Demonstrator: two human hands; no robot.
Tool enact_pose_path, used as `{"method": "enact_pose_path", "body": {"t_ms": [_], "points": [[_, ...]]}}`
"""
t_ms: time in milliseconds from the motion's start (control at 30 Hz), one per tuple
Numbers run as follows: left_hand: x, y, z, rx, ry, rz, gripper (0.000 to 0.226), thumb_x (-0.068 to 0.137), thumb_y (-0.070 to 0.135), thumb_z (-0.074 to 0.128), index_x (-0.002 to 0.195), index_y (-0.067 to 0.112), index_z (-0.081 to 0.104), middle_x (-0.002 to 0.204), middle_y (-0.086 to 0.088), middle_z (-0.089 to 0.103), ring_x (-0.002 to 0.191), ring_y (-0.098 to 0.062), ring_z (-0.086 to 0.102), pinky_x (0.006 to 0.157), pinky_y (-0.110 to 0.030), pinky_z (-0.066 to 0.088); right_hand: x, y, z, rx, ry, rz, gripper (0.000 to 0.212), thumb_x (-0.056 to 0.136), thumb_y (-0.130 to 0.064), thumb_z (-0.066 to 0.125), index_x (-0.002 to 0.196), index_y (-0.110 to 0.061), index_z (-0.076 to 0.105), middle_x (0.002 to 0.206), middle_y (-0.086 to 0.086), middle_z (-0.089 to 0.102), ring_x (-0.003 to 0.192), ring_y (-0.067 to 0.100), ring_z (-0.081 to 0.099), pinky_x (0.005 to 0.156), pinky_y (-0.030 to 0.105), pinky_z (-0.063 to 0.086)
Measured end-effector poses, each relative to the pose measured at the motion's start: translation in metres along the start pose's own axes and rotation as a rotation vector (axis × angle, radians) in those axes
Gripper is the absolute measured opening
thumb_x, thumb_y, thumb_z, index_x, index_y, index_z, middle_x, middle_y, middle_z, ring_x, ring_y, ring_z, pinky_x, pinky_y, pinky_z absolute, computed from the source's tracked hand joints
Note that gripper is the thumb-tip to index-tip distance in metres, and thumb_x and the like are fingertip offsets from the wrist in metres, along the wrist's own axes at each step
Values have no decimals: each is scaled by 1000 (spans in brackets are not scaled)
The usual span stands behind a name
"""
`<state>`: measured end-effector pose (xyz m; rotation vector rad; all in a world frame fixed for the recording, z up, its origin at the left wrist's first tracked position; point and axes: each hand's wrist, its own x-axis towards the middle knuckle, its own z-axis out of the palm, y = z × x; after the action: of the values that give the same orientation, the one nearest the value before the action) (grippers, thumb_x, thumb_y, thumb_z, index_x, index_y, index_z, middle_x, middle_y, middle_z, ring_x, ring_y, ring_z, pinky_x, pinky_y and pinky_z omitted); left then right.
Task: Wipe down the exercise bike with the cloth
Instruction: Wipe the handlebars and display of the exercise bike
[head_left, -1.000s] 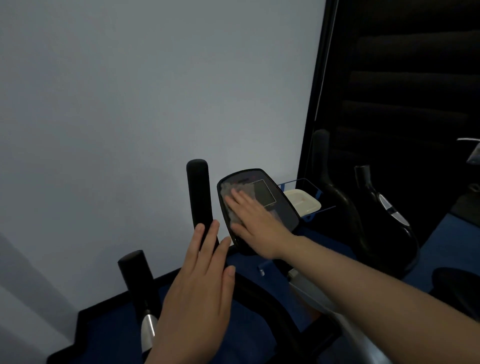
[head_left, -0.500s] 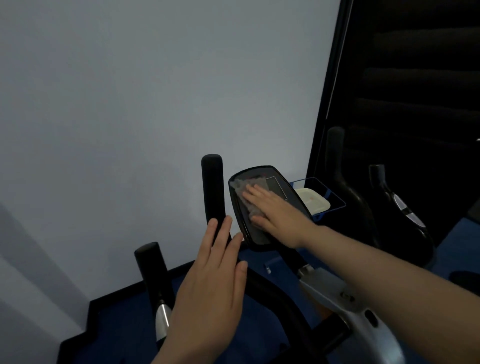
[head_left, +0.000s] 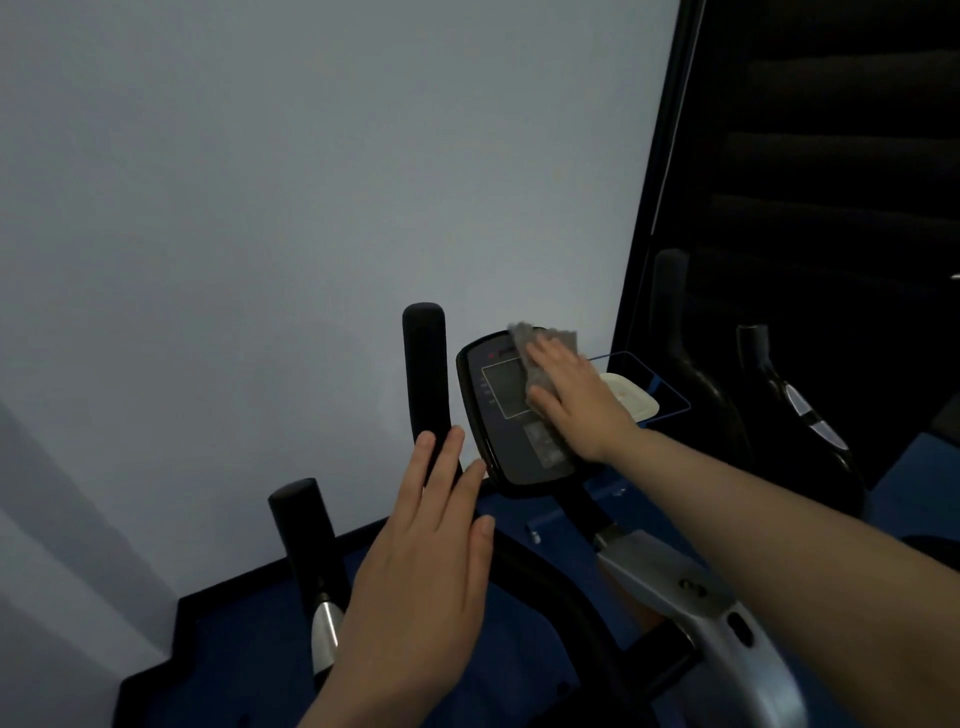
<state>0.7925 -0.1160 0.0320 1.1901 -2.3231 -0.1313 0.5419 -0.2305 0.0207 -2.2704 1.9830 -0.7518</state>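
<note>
two hands, right hand (head_left: 569, 397) pressing cloth (head_left: 545, 345) on console (head_left: 511, 415), pale wall (head_left: 260, 208)

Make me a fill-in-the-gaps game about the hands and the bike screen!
1. The right hand presses a crumpled grey ___ onto the black oval console.
2. The left hand has straight fingers and holds ___.
3. The tall black foam handlebar grip stands to the ___ of the console.

Missing words: cloth; nothing; left
</note>
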Motion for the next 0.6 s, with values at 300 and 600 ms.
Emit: {"method": "enact_pose_path", "body": {"t_ms": [300,600], "points": [[-1,-1,1,-11,17,5,63,98,49,6,151,27,31,162,20,-5,146,3,-16,97,-14,34,-55,-10,3,-41,-229,-175,66,104,-41,36,156,-27,-2,160,-12,-15,146,3,-19,118,27,-7],[-2,-1,1,-23,34,21,59,101,46,12,149,23,37,163,15,3,147,1,-13,102,-23,40,-61,-14,15,3,-142,-4,68,104,-38,38,156,-20,-1,163,-3,-12,149,10,-16,123,35,-2]]}}
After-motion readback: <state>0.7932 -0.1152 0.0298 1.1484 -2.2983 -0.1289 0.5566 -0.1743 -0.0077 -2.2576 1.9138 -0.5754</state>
